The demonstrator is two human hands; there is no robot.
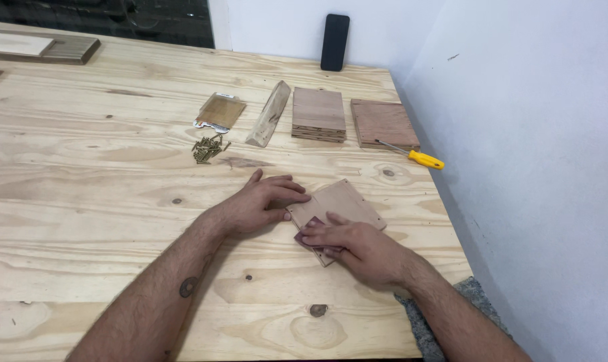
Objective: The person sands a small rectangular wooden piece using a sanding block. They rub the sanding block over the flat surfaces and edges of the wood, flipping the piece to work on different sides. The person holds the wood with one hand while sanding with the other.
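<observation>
A small square plywood panel (pixel 341 204) lies flat on the pine table (pixel 82 201). My left hand (pixel 260 204) rests on the table at the panel's left edge, its fingers pressing on that edge. Over the panel's near corner, my right hand (pixel 357 248) presses a small dark reddish-brown piece of sandpaper (pixel 310 238) onto the wood with flat fingers. Most of the sandpaper is hidden under the fingers.
A yellow-handled screwdriver (pixel 418 158) lies at the right by a square board (pixel 383 124). Beside that are a stack of boards (pixel 318 114), a wood offcut (pixel 269 124), a pile of screws (pixel 208 149), an empty blister pack (pixel 220 112) and a black phone (pixel 335 41) against the wall.
</observation>
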